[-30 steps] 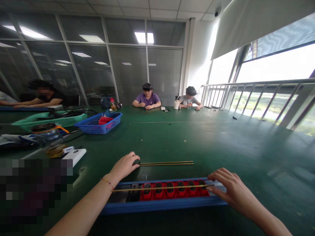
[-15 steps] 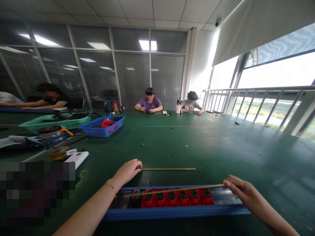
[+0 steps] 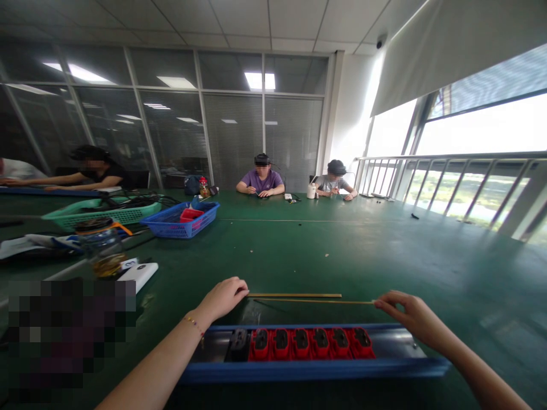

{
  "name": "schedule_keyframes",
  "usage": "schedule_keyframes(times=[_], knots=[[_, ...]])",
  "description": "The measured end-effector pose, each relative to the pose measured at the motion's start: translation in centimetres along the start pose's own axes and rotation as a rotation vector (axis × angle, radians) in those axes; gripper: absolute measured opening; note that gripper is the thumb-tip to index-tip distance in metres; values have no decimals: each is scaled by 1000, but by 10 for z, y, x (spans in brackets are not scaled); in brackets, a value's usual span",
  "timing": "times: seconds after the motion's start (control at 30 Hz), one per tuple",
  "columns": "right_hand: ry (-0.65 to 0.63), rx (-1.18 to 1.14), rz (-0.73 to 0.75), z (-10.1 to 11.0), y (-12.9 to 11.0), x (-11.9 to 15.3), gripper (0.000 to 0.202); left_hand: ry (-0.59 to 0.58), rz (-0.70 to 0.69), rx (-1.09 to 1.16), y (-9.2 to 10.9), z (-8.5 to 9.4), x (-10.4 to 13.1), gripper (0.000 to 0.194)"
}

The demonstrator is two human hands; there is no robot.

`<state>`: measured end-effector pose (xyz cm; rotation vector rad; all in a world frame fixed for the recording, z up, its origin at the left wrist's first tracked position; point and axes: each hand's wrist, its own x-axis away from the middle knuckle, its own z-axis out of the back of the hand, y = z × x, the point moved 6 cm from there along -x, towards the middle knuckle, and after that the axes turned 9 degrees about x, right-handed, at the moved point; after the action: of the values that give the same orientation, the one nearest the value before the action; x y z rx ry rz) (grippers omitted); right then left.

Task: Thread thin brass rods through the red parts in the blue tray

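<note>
My left hand, fingers pinched together, is at the left end of a thin yellowish strip lying on the green table. In my right hand is the right end of another thin yellowish strip; it lies almost parallel to the first, a little nearer to me. Just in front of me sits a long blue-edged metal channel. Inside it, a row of several red sockets with dark faces stands beside one black socket. My left forearm covers the channel's left end.
On the left are a blue basket with a red part in it, a green basket with black cables, a glass jar and a white power bank. People sit across the table and at far left.
My right hand has moved its strip away from over the channel, forward and slightly left, beside the other strip. My left hand has stayed about where it was.
</note>
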<state>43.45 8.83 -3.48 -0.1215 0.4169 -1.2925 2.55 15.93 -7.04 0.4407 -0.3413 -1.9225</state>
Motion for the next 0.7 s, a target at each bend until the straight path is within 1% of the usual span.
schedule_keyframes(times=[0.1,0.17,0.3,0.37,0.43,0.53,0.63,0.7], knots=[[-46,118,58,-11,-12,-16,32,3,-4,-7,3,3,2,32],[-67,206,82,-20,-20,-29,27,-6,-19,-15,6,5,3,33],[-104,413,151,-39,-39,-54,15,-23,-62,-46,12,6,5,24],[-135,546,173,-49,-48,-64,15,-31,-65,-56,12,5,5,19],[-154,632,186,-56,-56,-70,17,-41,-63,-61,12,4,4,16],[-152,661,208,-62,-66,-75,18,-47,-59,-71,11,2,4,14],[-141,672,229,-63,-71,-76,16,-44,-57,-77,12,3,5,15],[-132,679,242,-63,-73,-75,25,-45,-55,-82,13,4,6,14]])
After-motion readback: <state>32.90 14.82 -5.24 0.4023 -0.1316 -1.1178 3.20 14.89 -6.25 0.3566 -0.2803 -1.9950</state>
